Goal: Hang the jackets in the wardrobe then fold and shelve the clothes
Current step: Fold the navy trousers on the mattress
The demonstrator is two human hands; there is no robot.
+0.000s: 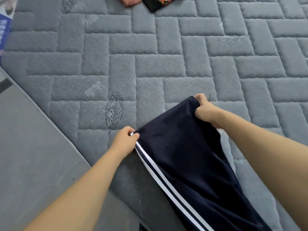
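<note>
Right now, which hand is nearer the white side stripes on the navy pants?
Left. The left hand pinches the pants right at the white stripes; the right hand grips the opposite, plain corner.

The quilted bed (150,60) lies bare through the middle and right of the frame, open to a hand. Obstacles: navy trousers (191,155) spread at lower centre, a dark patterned cloth (160,4) and another person's hand (128,1) at the top edge

Navy white-striped trousers (183,155), end edge stretched taut, above quilted bed.
</note>
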